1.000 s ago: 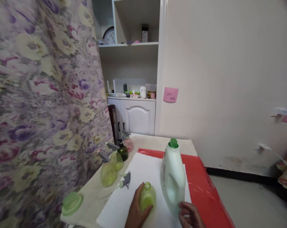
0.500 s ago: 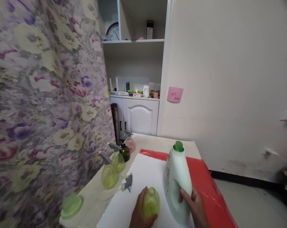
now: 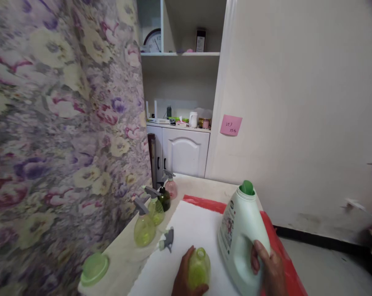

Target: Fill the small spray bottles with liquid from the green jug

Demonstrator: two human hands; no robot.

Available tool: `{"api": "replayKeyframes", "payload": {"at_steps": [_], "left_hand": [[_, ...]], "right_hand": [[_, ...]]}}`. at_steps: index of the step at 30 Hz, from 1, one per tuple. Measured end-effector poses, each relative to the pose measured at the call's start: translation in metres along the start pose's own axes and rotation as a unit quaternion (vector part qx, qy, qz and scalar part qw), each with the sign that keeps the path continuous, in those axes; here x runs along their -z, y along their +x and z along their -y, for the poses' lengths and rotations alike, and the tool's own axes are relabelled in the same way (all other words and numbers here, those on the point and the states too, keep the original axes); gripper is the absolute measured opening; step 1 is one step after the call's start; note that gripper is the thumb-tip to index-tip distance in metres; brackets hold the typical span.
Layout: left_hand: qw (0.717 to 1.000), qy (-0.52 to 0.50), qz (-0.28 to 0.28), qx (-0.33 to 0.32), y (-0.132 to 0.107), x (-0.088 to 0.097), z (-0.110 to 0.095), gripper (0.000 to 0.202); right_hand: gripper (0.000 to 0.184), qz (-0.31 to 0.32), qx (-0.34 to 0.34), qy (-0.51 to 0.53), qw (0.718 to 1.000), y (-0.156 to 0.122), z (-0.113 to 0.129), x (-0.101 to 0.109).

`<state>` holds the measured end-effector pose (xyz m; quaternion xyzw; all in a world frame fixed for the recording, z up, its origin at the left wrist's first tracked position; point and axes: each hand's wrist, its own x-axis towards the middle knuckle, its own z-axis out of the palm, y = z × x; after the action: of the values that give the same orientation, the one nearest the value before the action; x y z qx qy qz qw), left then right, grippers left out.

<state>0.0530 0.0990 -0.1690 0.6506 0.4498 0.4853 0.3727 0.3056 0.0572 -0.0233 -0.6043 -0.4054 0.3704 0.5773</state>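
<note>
1. Head view: my left hand [image 3: 182,276] is wrapping the small yellow-green bottle [image 3: 199,268] from its left side, thumb across the near face. Bottle is showing a bare neck, over the white sheet [image 3: 189,224], toward the table's [image 3: 120,246] near edge.
2. My right hand [image 3: 272,271] is grasping the pale green jug [image 3: 239,230] by its handle, fingers passing through the opening. Jug is sitting toward the table's right edge, uncapped, green spout [image 3: 246,187] showing in its mouth.
3. Step, my read: I'm bracing the bottle and taking hold of the jug. Spray head [image 3: 167,239] is lying loose by the sheet's left edge.
4. Next move, my judgement: it's calling for a firm handle grip and a steady left hand; jug is looking bulky, bottle light.
5. Along the table's left edge, a smooth spray bottle [image 3: 144,231], ridged spray bottle [image 3: 156,210], dark pump bottle [image 3: 164,199] and pink spray bottle [image 3: 171,189] are running toward the far left corner. Green lid [image 3: 95,268] is lying at the near left corner.
6. Hidden: frame is cutting off the jug's base, so I'm not able to tell resting from lifted. Handle is covering some right fingertips. Tinted plastic is masking the bottle's fill level. Jug label isn't reading.
</note>
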Motion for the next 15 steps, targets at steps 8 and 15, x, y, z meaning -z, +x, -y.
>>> {"api": "replayKeyframes", "payload": {"at_steps": [8,15], "left_hand": [[1.0,-0.011,-0.022,-0.006,-0.001,0.002,-0.013,0.083],[0.997,-0.024,-0.065,-0.016,0.003,0.009,-0.007,0.059]], "right_hand": [[0.057,0.021,-0.024,-0.059,0.998,-0.018,0.043,0.054],[0.051,0.078,-0.044,-0.142,0.986,-0.044,0.069,0.087]]}}
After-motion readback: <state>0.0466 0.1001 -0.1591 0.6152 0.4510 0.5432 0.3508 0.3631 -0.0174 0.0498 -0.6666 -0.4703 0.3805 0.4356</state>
